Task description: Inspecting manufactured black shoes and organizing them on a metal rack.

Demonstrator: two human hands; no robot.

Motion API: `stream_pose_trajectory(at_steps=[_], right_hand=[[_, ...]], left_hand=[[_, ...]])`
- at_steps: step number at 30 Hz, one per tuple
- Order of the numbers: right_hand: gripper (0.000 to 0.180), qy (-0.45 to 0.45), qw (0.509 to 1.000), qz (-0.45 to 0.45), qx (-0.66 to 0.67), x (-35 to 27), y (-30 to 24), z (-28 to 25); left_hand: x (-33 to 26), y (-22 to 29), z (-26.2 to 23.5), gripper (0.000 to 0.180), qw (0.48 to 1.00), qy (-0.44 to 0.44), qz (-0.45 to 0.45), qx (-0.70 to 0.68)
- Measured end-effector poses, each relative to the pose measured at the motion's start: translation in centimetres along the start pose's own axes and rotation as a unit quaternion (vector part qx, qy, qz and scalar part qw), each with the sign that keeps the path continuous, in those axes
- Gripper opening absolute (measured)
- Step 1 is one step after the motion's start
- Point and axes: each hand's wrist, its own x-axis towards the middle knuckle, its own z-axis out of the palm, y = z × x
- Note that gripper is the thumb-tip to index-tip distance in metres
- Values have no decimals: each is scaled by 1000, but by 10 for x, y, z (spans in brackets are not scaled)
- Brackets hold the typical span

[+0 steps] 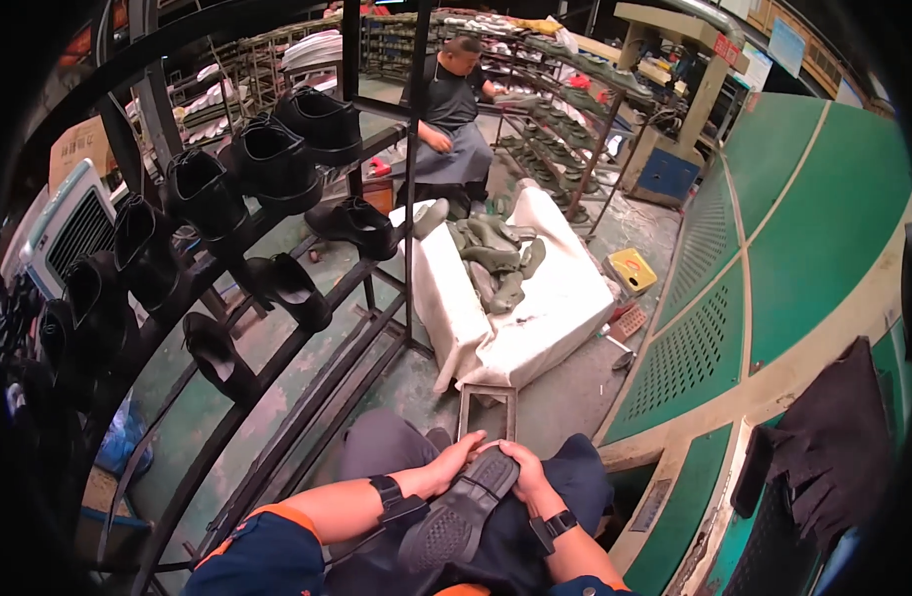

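A black shoe (456, 517) lies sole-up across my lap at the lower middle of the head view. My left hand (454, 461) grips its toe end from the left side. My right hand (523, 469) wraps the same end from the right, fingers closed over the sole's edge. Both wrists carry black bands. The two hands nearly touch each other above the shoe's tip.
A black metal rack (307, 328) on my left holds several black shoes (272, 159). Ahead stands a white cloth-covered bin (535, 318) with grey-green shoe lasts (495, 260). A seated person (451, 109) works beyond it. A green machine housing (793, 258) runs along my right, a dark cloth (833, 447) draped on it.
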Motion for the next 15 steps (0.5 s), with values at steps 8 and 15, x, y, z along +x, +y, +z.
stream_pose_trajectory(at_steps=[8, 15], right_hand=[[38, 58, 995, -82, -4, -3, 13, 3], [44, -3, 975, -179, -129, -17, -8, 32]], left_hand=[[1, -12, 4, 39, 996, -74, 0, -51], [-14, -15, 6, 32, 993, -77, 39, -77]])
